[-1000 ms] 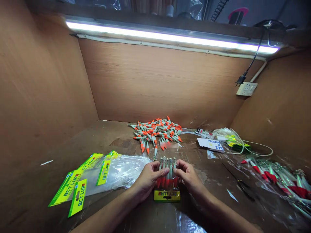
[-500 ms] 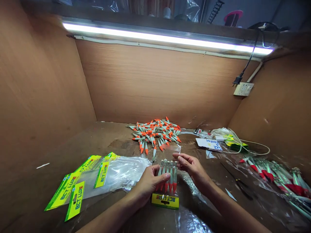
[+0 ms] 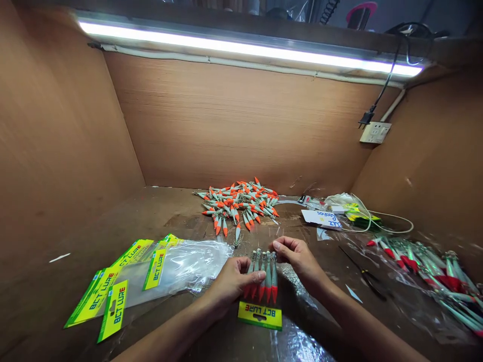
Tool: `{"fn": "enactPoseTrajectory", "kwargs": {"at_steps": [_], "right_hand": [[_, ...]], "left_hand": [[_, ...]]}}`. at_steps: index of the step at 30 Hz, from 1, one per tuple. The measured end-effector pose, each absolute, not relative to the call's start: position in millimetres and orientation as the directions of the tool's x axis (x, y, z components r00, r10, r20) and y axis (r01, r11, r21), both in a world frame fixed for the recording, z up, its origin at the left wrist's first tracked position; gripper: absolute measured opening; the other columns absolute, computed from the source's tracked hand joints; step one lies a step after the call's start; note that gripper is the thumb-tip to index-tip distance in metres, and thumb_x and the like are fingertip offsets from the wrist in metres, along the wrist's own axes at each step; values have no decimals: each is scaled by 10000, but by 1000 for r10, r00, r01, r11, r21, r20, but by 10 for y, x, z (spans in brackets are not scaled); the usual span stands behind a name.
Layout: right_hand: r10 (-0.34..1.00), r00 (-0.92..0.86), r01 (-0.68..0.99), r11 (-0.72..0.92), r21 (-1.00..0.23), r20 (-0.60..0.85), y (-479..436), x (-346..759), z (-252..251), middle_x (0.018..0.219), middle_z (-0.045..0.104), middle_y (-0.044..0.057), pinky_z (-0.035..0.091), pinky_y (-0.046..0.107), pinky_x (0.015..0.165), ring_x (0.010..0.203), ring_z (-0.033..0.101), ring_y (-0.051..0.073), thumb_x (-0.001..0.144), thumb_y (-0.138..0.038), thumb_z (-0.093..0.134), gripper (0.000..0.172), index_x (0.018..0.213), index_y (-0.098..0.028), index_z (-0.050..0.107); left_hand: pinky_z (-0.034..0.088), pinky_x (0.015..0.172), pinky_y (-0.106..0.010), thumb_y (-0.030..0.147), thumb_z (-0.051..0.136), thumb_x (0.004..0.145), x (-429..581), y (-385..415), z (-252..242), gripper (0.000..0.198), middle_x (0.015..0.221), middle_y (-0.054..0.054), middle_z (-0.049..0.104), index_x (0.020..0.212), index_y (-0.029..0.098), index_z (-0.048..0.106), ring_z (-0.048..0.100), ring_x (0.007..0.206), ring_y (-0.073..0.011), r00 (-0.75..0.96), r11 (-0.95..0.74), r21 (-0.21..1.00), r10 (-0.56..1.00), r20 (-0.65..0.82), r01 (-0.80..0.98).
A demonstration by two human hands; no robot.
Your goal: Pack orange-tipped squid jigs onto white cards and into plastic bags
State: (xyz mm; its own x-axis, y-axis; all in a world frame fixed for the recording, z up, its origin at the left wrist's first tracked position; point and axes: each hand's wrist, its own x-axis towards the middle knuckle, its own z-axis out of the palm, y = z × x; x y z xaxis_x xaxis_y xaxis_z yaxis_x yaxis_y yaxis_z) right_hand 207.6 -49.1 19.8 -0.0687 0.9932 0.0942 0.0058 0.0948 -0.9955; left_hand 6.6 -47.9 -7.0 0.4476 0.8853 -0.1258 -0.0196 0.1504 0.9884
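Observation:
My left hand (image 3: 234,281) is closed around the left side of a clear plastic bag of squid-jig lures (image 3: 268,281), its thumb lying across them. Several grey-and-red lures sit side by side inside, hooks pointing away from me. The bag's yellow-green header card (image 3: 260,315), printed BCT LURE, hangs toward me and reads upside down. At the bag's far right corner, my right hand (image 3: 296,254) has its thumb and forefinger pinched on the clear plastic edge, close to the hooks. The film there is hard to make out.
Ahead lies a heap of orange-tipped lures (image 3: 241,203). Flat header-card bags (image 3: 151,276) are spread at left. On the right are red-tipped lures (image 3: 426,266), pliers (image 3: 368,281), a handwritten white card (image 3: 320,219) and a cable (image 3: 400,221). Brown panels enclose the bench.
The view has tilted and shifted slightly. The clear flap at the bag's far end, spread out before, is now barely visible by my right fingers. My left hand keeps its hold.

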Motion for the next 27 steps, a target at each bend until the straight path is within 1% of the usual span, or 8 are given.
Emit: {"fn": "enactPoseTrajectory", "kwargs": {"at_steps": [4, 8, 10, 13, 17, 19, 24, 27], "right_hand": [[988, -112, 82, 112, -990, 103, -493, 2083, 207, 755, 650, 10, 385, 255, 639, 670, 512, 132, 802, -477, 729, 340, 879, -146, 737], [979, -125, 117, 175, -978, 160, -497, 2098, 221, 703, 624, 3, 394, 261, 641, 666, 515, 136, 774, -438, 759, 304, 731, -142, 707], [978, -107, 119, 193, -974, 181, -499, 2104, 221, 696, 611, 0, 391, 260, 630, 657, 509, 135, 782, -437, 746, 304, 714, -145, 696], [975, -99, 112, 209, -972, 198, -501, 2103, 210, 703, 610, 3, 394, 262, 624, 659, 511, 138, 790, -428, 737, 292, 729, -145, 696], [970, -113, 123, 227, -966, 214, -506, 2086, 194, 733, 633, 19, 407, 270, 638, 681, 525, 148, 800, -400, 732, 261, 763, -142, 714], [972, -102, 120, 223, -967, 212, -507, 2081, 196, 727, 635, 20, 408, 273, 638, 676, 524, 148, 800, -400, 732, 260, 766, -142, 715], [980, -62, 107, 197, -975, 191, -506, 2092, 209, 724, 647, 27, 412, 276, 639, 674, 535, 151, 793, -411, 740, 272, 773, -140, 714], [980, -65, 110, 194, -975, 188, -513, 2089, 211, 712, 640, 23, 410, 273, 631, 663, 531, 148, 788, -412, 745, 276, 766, -138, 715]], "left_hand": [[370, 559, -230, 528, 854, 621, 47, -490, -64, 463, 666, -2, 619, 712, 129, 637, 542, 595, -139, 466, 108, 994, 879, -106, 23], [374, 592, -229, 480, 846, 656, 66, -497, -59, 420, 724, -3, 626, 781, 132, 647, 551, 648, -143, 476, 46, 999, 879, -43, 4], [358, 581, -224, 474, 837, 673, 76, -484, -63, 408, 699, 10, 603, 762, 136, 628, 527, 628, -130, 457, 32, 999, 889, -33, 9], [336, 557, -220, 473, 835, 673, 78, -451, -84, 414, 652, 21, 579, 703, 138, 593, 496, 593, -118, 429, 48, 999, 902, -46, 6], [349, 562, -220, 441, 849, 660, 67, -432, -114, 393, 638, 28, 588, 701, 142, 597, 502, 585, -118, 410, 70, 995, 911, -33, -76], [357, 572, -221, 423, 853, 665, 65, -440, -110, 378, 645, 24, 601, 695, 138, 607, 515, 593, -119, 387, 70, 995, 921, -38, -69], [390, 603, -228, 411, 829, 712, 65, -459, -75, 344, 737, -8, 666, 834, 123, 686, 569, 646, -136, 419, 103, 992, 906, -64, -70], [380, 582, -220, 395, 838, 708, 61, -444, -101, 334, 695, -6, 657, 808, 120, 678, 558, 613, -124, 420, 132, 986, 904, -76, -104]]}}
